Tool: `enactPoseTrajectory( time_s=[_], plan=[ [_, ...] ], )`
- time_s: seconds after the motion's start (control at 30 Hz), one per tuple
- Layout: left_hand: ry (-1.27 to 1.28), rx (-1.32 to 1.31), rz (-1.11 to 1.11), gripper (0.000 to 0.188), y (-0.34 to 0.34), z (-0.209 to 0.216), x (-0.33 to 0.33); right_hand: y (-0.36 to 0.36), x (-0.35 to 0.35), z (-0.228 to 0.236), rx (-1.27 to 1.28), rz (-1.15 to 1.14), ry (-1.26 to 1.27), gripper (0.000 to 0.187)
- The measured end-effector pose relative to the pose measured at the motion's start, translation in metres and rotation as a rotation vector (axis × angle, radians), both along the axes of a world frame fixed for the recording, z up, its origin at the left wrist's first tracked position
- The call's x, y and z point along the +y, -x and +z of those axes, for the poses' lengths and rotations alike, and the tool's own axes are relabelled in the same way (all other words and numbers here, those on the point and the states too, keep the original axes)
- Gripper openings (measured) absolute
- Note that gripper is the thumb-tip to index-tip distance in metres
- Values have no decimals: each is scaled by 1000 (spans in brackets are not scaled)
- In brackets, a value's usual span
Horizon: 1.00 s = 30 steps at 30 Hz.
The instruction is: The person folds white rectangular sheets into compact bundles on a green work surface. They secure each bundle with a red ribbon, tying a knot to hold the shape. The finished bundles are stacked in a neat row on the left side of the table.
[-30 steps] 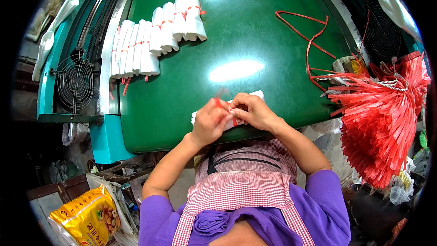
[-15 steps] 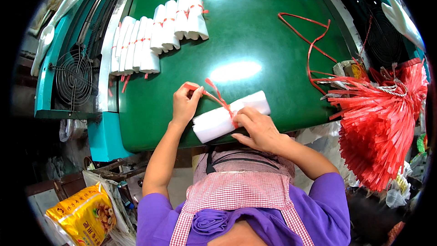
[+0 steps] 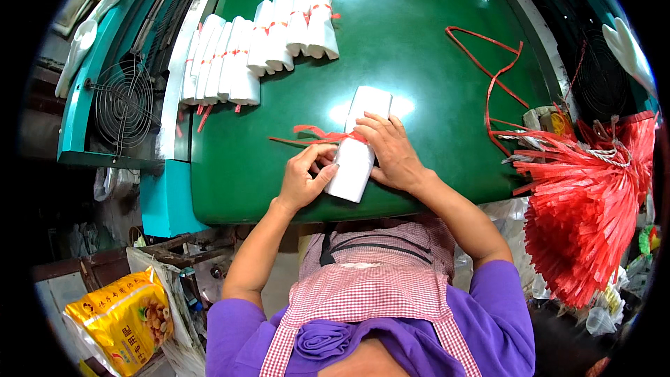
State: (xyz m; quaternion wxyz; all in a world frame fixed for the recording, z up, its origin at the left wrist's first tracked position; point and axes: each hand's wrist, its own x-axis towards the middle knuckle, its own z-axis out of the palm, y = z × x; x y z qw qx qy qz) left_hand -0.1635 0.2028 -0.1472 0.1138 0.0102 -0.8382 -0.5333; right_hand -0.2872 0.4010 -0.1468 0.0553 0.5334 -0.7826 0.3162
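A rolled bundle of white plastic film or bags [image 3: 352, 174] lies lengthwise before me on the green tabletop, its far end tilted slightly right. Red plastic strip [image 3: 307, 131] is tied around its middle, and the loose ends trail left. My right hand [image 3: 394, 152] wraps over the bundle's right side, fingers on top by the tie and thumb along the edge. At the left edge, just below the tie, my left hand [image 3: 306, 176] is closed with curled fingers, its thumb against the bundle. The fingers' undersides are hidden.
Several tied white bundles [image 3: 241, 63] lie in a row at the far left. A loose red strip [image 3: 488, 91] curls on the right, near a hanging bunch of red strips [image 3: 579, 216]. Metal rails flank the green table [image 3: 412, 35]. A yellow bag [image 3: 125, 321] stands lower left.
The bundle has turned from lying crosswise to nearly pointing away from me. My left hand has let go of the red strip's end and come down to the bundle's left edge.
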Motion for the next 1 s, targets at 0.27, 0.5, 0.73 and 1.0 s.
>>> enactPoseTrajectory(
  time_s=[0.27, 0.5, 0.73, 1.0],
  plan=[
    [138, 21, -45, 59, 1, 4, 2, -1, -3, -2, -37, -143, 69, 67],
    [329, 100, -80, 66, 2, 10, 9, -1, -3, -4, -44, -189, 72, 67],
    [347, 56, -61, 65, 2, 10, 11, -1, -3, -4, -49, -213, 69, 66],
    [309, 60, -47, 60, 1, 8, 10, -2, -4, -2, -32, -217, 59, 63]
  ],
)
